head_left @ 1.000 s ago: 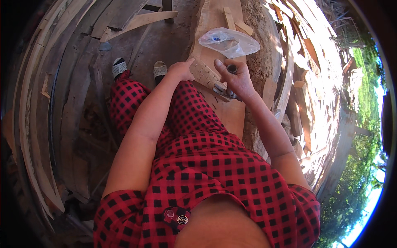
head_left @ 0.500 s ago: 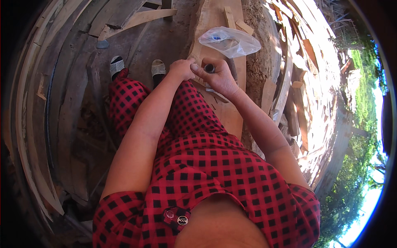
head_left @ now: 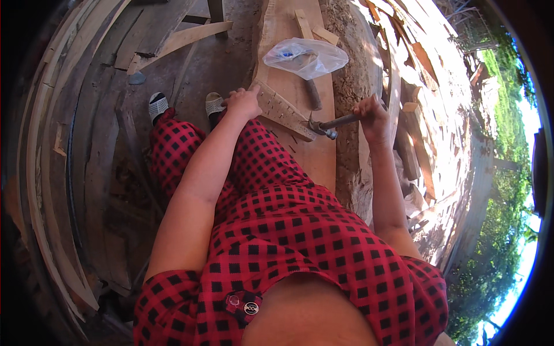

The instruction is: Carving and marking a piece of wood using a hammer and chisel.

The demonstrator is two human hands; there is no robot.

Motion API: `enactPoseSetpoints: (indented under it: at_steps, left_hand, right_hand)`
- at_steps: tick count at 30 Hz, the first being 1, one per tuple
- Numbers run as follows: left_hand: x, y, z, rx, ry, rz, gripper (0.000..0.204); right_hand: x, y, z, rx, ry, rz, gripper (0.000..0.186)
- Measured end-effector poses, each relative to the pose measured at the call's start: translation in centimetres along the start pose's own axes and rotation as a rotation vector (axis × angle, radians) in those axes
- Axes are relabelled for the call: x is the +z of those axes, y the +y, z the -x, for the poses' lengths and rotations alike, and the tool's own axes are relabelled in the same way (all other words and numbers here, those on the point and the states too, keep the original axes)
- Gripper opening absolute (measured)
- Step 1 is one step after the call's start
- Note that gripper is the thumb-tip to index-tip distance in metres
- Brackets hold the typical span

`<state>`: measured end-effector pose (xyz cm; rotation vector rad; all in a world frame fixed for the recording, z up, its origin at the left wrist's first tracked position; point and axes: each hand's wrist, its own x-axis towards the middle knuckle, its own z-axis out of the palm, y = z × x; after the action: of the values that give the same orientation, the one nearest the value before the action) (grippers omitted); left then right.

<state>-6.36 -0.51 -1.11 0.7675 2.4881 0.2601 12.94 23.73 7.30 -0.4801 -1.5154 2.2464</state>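
My left hand (head_left: 242, 105) grips the upper left end of a short board (head_left: 281, 111) studded with nails. The board lies slanting on a wide pale plank (head_left: 314, 161), with a few loose nails beside it. My right hand (head_left: 372, 118) is closed on the handle of a hammer (head_left: 337, 123), held almost level, its metal head at the board's lower right end. Beyond them a clear plastic bag (head_left: 306, 57) rests on the plank, and a dark tool handle (head_left: 313, 94) sticks out from under it.
Wood offcuts (head_left: 303, 23) lie at the plank's far end. A rough log (head_left: 352, 161) runs along its right, with sunlit scrap wood (head_left: 421, 150) beyond. Weathered boards (head_left: 98, 173) and a wooden frame (head_left: 196, 29) are at the left; my sandalled feet (head_left: 158, 106) are on the ground.
My right hand has moved out to the right and turned, so the hammer's handle, earlier seen end-on, now lies sideways. My left hand has drawn a little apart from it, still at the board's end.
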Motion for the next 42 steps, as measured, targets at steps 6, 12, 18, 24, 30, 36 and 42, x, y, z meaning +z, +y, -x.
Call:
enactPoseSetpoints:
  at_steps: [6, 12, 18, 24, 30, 36, 42]
  left_hand:
    - [2.3, 4.0, 3.1, 0.5, 0.199, -0.021, 0.042]
    - [4.4, 4.7, 4.6, 0.702, 0.091, 0.04, 0.019]
    - [5.6, 3.1, 3.4, 0.941, 0.031, 0.197, 0.013]
    - [4.1, 3.9, 3.6, 0.619, -0.304, 0.561, 0.015]
    - [5.3, 3.4, 3.4, 0.746, -0.034, 0.146, 0.026]
    - [1.6, 1.3, 0.3, 0.452, 0.158, 0.162, 0.031]
    - [0.6, -3.3, -1.2, 0.02, 0.061, 0.088, 0.076]
  right_hand:
    - [2.9, -1.9, 2.0, 0.0, -0.036, 0.058, 0.034]
    - [3.8, -2.2, 3.5, 0.015, -0.048, 0.031, 0.036]
    - [4.1, -3.2, 4.0, 0.059, -0.316, 0.154, 0.035]
    - [4.4, -2.0, 4.1, 0.043, -0.02, 0.312, 0.035]
    - [5.9, -2.1, 3.4, 0.004, 0.095, 0.548, 0.04]
    - [8.4, -1.2, 1.4, -0.023, 0.009, 0.587, 0.041]
    - [12.8, 0.2, -1.7, 0.03, -0.085, 0.765, 0.042]
